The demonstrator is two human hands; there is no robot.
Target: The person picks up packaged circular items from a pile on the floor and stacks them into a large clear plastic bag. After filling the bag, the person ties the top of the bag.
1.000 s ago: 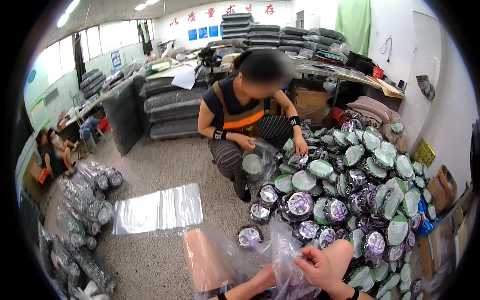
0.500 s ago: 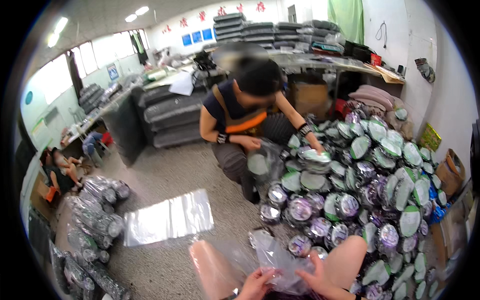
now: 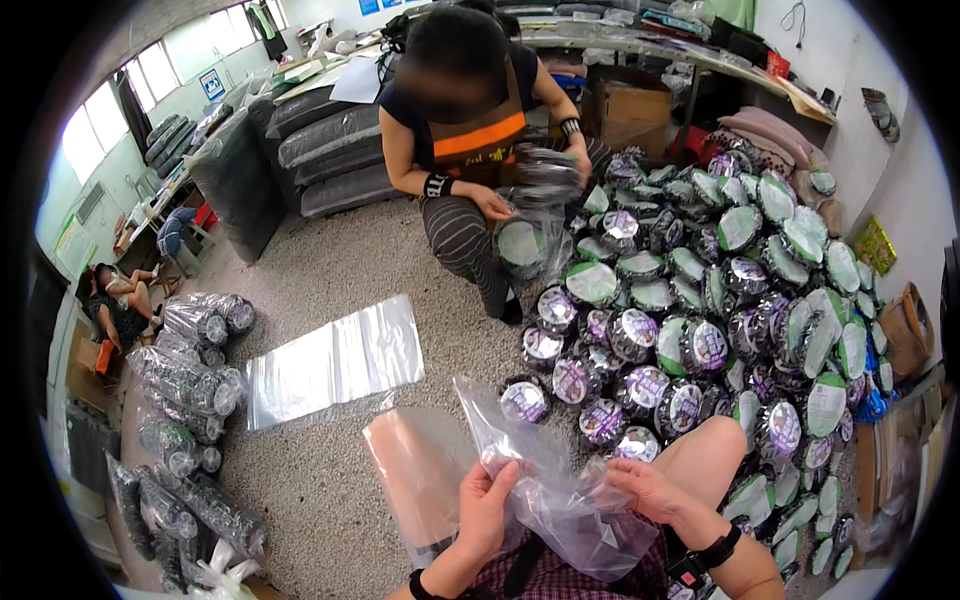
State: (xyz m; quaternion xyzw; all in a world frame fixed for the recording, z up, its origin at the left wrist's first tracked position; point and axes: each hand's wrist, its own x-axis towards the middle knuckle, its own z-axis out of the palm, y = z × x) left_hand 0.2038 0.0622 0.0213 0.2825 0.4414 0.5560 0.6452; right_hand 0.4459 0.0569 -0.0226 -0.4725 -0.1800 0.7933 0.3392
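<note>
Your left hand [image 3: 485, 508] pinches the clear bag [image 3: 600, 535] between thumb and fingers, around the bag's 10 o'clock; your right hand [image 3: 648, 488] pinches it around 1. Bag's over your lap, 6 o'clock in view. From it: pile of round packs [image 3: 705, 310] at 1–2, flat clear plastic [image 3: 335, 362] on floor [image 3: 310, 485] at 10, co-worker [image 3: 465, 150] near 12, one hand on stacked packs [image 3: 545, 178].

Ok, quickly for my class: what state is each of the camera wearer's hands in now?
Left hand: closed, thumb and fingers holding the clear plastic bag.
Right hand: closed, fingertips pinching the same bag.
</note>
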